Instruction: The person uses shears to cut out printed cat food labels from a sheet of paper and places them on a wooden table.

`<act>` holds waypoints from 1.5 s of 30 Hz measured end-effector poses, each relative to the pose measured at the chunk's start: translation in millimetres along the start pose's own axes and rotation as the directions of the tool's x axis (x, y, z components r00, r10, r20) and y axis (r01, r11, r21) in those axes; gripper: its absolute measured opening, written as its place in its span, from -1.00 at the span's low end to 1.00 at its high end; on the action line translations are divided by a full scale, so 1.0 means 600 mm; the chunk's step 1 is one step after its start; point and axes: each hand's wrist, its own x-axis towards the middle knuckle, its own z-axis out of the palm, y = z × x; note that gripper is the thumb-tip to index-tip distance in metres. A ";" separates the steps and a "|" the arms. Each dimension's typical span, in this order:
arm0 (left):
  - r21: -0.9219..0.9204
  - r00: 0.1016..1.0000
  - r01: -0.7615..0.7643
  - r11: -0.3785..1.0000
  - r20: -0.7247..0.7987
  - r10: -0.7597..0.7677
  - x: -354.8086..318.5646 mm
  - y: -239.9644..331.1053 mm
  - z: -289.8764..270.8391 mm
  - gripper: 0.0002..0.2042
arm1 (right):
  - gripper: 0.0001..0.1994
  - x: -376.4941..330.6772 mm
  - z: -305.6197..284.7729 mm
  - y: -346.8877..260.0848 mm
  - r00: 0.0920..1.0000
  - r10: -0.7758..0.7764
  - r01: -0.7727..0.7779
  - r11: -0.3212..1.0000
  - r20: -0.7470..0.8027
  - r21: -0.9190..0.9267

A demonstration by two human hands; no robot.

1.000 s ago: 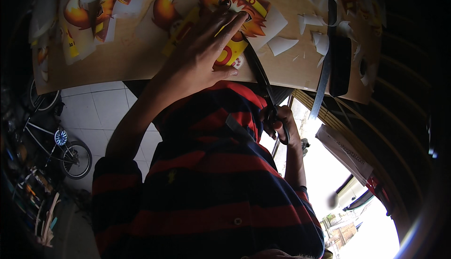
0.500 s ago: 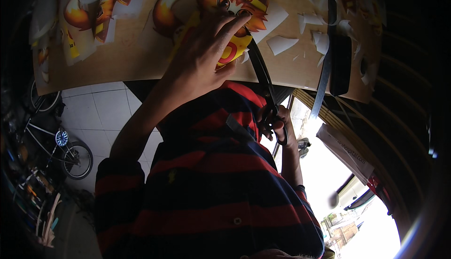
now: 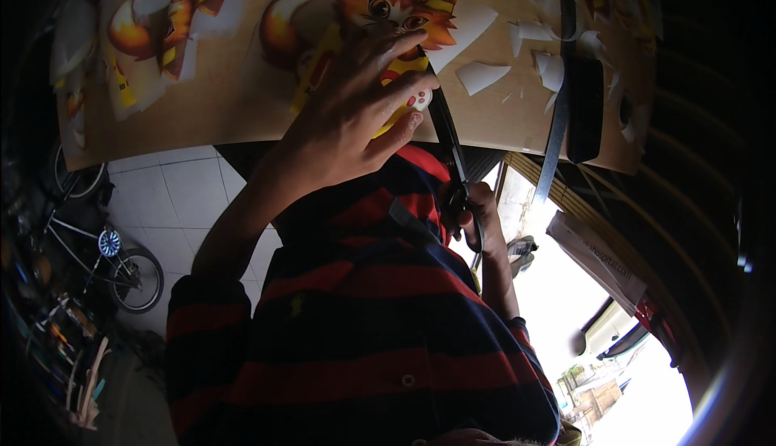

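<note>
A printed orange cartoon cat cutout [image 3: 394, 11] with yellow parts lies on the wooden table [image 3: 242, 110], white backing showing beside its head. Across its middle rests my left hand [image 3: 343, 110], palm down with fingers apart, hiding much of the body. A pale paw with red pads shows between thumb and fingers. Below the table's near edge, my right hand [image 3: 482, 203] is wrapped round the handles of long black scissors [image 3: 446, 122]. Their blades reach up over the edge along the cutout's right side, close to my left fingertips; the tips are partly hidden.
White paper scraps [image 3: 483, 76] lie right of the cutout. Farther right are a metal ruler [image 3: 553, 151] and a black oblong object [image 3: 586, 110]. More cat prints [image 3: 174, 29] lie at the left. A bicycle [image 3: 133, 276] stands on the tiled floor, lower left.
My left hand's fingers have spread wider and its thumb has moved outward, uncovering the paw. The scissors and my right hand have shifted slightly, the handles now looking closer together.
</note>
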 end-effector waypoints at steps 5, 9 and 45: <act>-0.190 0.998 0.027 0.981 -0.045 -0.037 -0.005 0.016 0.016 -0.56 | -0.23 -0.007 0.014 0.006 0.997 -0.037 0.025 0.982 -0.063 -0.185; -0.282 0.997 0.070 0.957 -0.006 -0.075 -0.005 0.030 0.017 -0.37 | -0.24 -0.005 0.029 -0.001 0.991 -0.059 0.037 0.983 -0.118 -0.181; -0.311 0.983 0.136 0.941 -0.075 -0.167 -0.023 0.047 0.054 -0.60 | -0.26 0.001 0.057 0.000 0.982 0.010 -0.034 0.991 -0.189 -0.129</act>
